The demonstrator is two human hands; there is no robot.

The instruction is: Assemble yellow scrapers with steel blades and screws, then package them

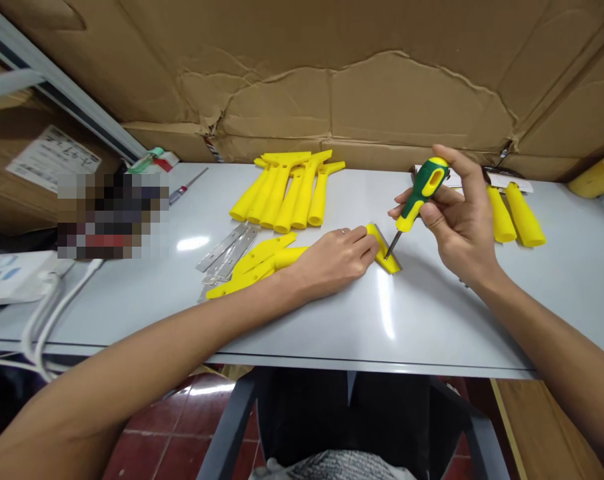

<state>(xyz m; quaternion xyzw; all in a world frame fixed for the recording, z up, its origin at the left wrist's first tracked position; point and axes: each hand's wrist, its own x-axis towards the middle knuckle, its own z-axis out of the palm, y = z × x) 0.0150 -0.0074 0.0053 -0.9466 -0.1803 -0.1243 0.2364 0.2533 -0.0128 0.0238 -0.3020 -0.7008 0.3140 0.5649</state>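
Observation:
My right hand (pixel 465 223) is closed around a green and yellow screwdriver (pixel 422 193). Its steel shaft slants down, and the tip meets the head of a yellow scraper (pixel 391 263) on the table. My left hand (pixel 337 259) is wrapped round that scraper, hiding its handle; a metal strip shows along the head's far edge. Beside my left wrist lie loose yellow scraper parts (pixel 265 257), partly covered by the arm. Several metal blades (pixel 225 253) are spread to the left of these parts, some looking wrapped in clear plastic.
Several yellow scraper handles (pixel 287 193) lie in a row at the back of the grey table (pixel 302 343). Two more yellow handles (pixel 525 213) are at the right. A second screwdriver (pixel 188 187) and white cables (pixel 42 327) lie left. Cardboard (pixel 362 100) stands along the back edge.

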